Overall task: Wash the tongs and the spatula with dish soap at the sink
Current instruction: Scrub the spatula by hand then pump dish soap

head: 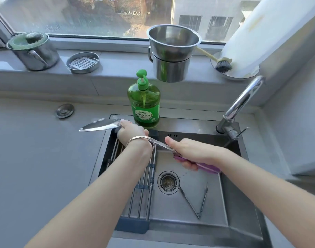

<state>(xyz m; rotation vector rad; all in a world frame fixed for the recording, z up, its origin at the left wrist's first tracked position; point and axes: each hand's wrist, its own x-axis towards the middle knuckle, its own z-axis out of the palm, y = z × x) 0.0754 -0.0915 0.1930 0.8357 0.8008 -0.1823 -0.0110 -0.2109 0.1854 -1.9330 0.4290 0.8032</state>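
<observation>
**Spatula held across the sink, tongs on the basin floor**

The spatula [99, 125] is in the air over the back half of the sink [242, 194]. The right hand [190, 153] has its grip clamped round the purple handle. The left hand [131, 133] has its grip clamped on the metal just behind the blade, and its wrist hides part of the shaft. The blade juts past the sink's back left corner, over the grey worktop [37, 167], which runs wide and bare to the left. The handle end hangs close to the sink's right wall.

The tongs [194, 203] lie flat on the basin floor, just right of the drain [168, 182]. Neither hand touches them, and there is bare steel on their near and right sides.

A rack [140, 206] covers the sink's left strip, under the left forearm. The soap [144, 102] stands on the back ledge, just behind the left hand. The tap [242, 104] rises at the back right corner, apart from the handle. A round metal cap [64, 110] sits in the worktop, behind the blade. On the sill [117, 68] are a lidded pot [33, 51], a round tin [82, 62], two stacked pots [172, 54] and a brush [223, 64].

The spatula's long axis runs from near right to far left, blade pointing left and away. The tongs form a V with the hinge toward the person and the arms spread away, the left tip just beside the drain.
</observation>
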